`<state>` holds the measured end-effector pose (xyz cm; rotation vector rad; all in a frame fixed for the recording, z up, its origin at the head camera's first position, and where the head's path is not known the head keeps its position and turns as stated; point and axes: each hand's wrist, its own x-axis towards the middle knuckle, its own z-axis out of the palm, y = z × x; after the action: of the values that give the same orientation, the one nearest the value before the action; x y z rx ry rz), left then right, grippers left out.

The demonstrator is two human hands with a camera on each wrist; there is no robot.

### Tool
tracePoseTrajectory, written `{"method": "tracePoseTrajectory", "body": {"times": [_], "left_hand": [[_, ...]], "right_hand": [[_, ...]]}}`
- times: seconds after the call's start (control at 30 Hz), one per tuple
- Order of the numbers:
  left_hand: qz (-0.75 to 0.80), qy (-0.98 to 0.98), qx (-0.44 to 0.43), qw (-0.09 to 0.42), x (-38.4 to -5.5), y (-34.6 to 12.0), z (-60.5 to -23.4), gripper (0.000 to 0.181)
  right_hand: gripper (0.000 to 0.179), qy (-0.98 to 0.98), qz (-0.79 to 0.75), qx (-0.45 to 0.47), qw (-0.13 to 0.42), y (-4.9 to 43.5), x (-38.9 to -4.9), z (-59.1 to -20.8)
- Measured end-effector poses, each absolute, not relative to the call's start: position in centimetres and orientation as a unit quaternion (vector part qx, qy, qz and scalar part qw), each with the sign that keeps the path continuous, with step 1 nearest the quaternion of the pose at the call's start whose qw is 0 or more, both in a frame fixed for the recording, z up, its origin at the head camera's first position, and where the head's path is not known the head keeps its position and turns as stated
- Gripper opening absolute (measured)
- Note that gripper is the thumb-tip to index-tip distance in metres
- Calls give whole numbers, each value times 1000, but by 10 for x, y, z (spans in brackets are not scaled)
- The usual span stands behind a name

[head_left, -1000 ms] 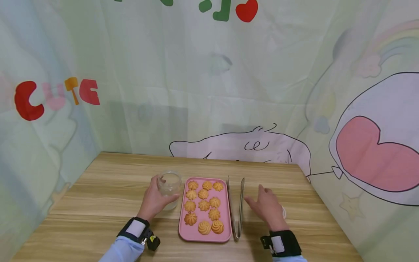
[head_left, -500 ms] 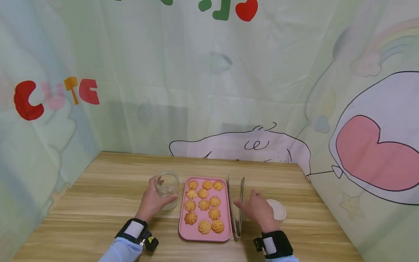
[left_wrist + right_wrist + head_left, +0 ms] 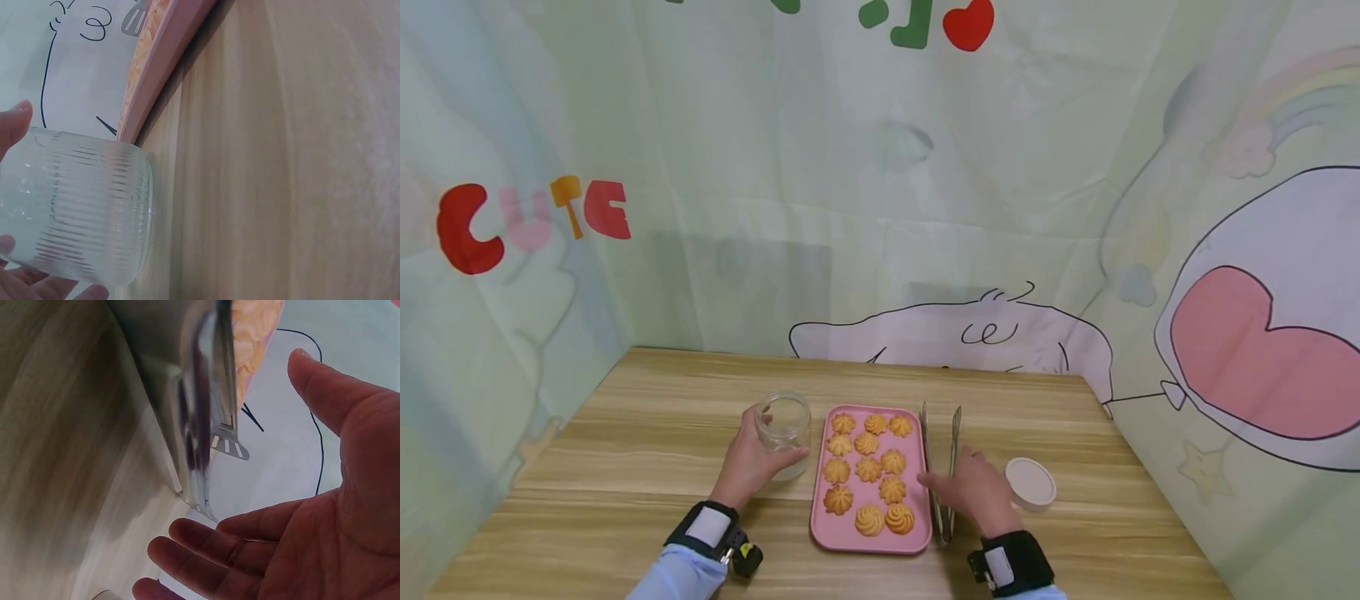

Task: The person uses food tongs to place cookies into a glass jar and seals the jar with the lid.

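Observation:
My left hand [image 3: 748,462] holds a clear ribbed glass jar [image 3: 785,429] at the left of a pink tray [image 3: 868,546]. The jar is upright, without a lid, and nothing shows inside it. Rows of piped butter cookies [image 3: 868,469] lie on the tray. Metal tongs [image 3: 955,437] lie along the tray's right side, their tips pointing away from me. My right hand [image 3: 977,487] is over the tongs, thumb to their left. In the right wrist view its thumb and fingers spread around the tongs [image 3: 194,419] with a gap; contact is not visible.
A round white lid [image 3: 1032,483] lies right of my right hand. The wooden table [image 3: 685,400] ends at a printed cloth backdrop [image 3: 737,167] behind and on both sides.
My right hand has moved left, from beside the white lid to over the tongs, uncovering the lid. The left hand and jar have hardly moved.

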<state>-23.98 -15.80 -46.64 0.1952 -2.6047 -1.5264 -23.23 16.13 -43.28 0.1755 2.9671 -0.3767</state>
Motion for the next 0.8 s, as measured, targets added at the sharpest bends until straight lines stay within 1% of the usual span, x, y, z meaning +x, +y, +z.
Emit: {"method": "tracePoseTrajectory", "body": {"times": [0.13, 0.47, 0.57, 0.8], "left_hand": [[-503, -860, 67, 57, -239, -157, -466, 104], [-497, -863, 64, 56, -240, -157, -466, 106], [-497, -863, 63, 59, -241, -158, -466, 106], [-491, -867, 61, 55, -242, -159, -469, 107]], "right_hand": [[97, 990, -109, 60, 68, 160, -233, -437], [79, 990, -114, 56, 66, 168, -232, -438], [68, 990, -117, 57, 56, 173, -231, -438], [41, 993, -107, 49, 10, 182, -229, -441]]}}
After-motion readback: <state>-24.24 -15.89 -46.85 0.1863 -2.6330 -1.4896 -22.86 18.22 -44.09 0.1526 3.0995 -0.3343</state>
